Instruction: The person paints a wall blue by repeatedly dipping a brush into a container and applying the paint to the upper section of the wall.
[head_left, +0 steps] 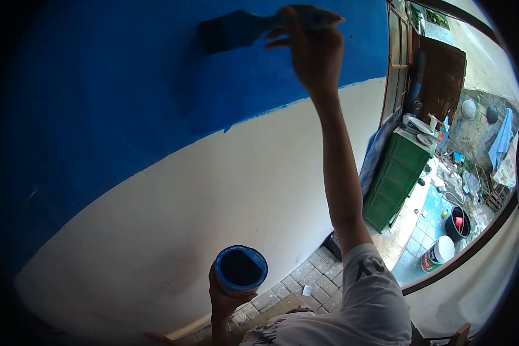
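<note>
High on the wall, my right hand (317,49) is closed round the handle of a wide paintbrush (230,30). Its dark bristles point left and lie over the blue painted part of the wall (127,98). Below a slanting, uneven edge the wall is white (213,179). Low in front of me, my left hand (225,303) grips an open paint can (242,268) from the side. Blue paint coats the can's rim, and its inside looks dark blue.
Grey paving bricks (311,274) run along the wall's foot. To the right stand a green cabinet (395,179), a white paint bucket (438,252) and a black bucket (457,224) with a red thing inside. A blue cloth (501,141) hangs farther back.
</note>
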